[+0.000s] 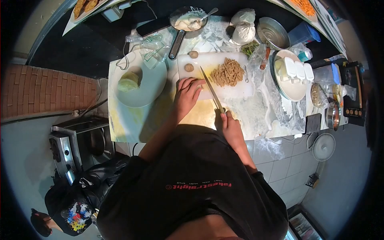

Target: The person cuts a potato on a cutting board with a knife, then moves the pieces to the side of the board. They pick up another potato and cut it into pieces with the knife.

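Note:
My right hand (232,127) is closed around the handle of a long knife (212,90), whose blade slants up and left across the white cutting board (249,90). Beside the blade, the curled fingers of my left hand (188,95) press down on the board. A small pale piece shows partly at their tips, mostly hidden. To the right of the blade lies a heap of brown cut strips (227,73). Two round brown balls, which look like meatballs, sit farther back: one on the board (189,67), the other (193,54) near its far edge.
At left, a large plate (148,90) holds a cabbage piece (129,81). Behind the board stands a pan (189,24) of white mixture with a spoon. Flour bags (244,30), a metal bowl (273,33) and a plate with white-lidded containers (294,94) stand at right.

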A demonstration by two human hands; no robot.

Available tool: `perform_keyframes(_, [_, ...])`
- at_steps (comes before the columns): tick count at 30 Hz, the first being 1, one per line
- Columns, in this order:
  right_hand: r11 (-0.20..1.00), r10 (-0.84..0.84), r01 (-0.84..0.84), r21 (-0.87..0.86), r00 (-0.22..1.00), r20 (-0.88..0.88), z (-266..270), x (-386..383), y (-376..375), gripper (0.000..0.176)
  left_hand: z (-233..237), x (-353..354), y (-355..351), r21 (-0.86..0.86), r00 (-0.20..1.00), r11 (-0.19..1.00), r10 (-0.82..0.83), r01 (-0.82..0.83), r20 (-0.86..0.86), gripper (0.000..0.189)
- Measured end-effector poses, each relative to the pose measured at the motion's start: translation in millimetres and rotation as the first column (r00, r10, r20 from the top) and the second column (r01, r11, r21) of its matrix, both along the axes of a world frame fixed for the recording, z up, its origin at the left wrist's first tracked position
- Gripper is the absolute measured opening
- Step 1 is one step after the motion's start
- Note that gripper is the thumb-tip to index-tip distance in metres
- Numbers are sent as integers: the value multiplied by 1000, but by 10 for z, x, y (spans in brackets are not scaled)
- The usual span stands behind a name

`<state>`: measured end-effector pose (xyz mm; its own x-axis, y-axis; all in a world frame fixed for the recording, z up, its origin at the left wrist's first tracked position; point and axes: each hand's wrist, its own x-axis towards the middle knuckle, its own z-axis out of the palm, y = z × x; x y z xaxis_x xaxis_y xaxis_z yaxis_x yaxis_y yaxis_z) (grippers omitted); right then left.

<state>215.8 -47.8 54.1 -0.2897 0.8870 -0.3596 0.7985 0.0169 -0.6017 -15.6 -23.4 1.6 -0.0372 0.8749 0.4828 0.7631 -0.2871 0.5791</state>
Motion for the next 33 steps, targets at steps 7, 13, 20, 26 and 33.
perform_keyframes(7, [999, 22, -23, -43, 999, -31, 9, 36, -107, 39, 119, -114, 65, -4, 948, 948, 319, -319, -17, 26])
perform_keyframes(13, [998, 24, -25, -65, 999, -22, -13, 52, -196, 40, 73, -136, 71, 17, 937, 947, 320, -321, -138, 18])
perform_keyframes(20, [996, -88, 88, 21, 996, 24, -21, 36, -41, 39, 17, -32, 176, 22, 932, 955, 292, -294, -217, 18])
perform_keyframes(26, [999, -31, 29, -42, 999, -42, -4, -18, -57, 37, 108, 17, 94, 35, 939, 957, 290, -288, -188, 24])
perform_keyframes(33, [1000, -27, 27, -3, 999, -36, -60, 6, -22, 37, 118, 42, 62, -5, 918, 939, 335, -344, -213, 19])
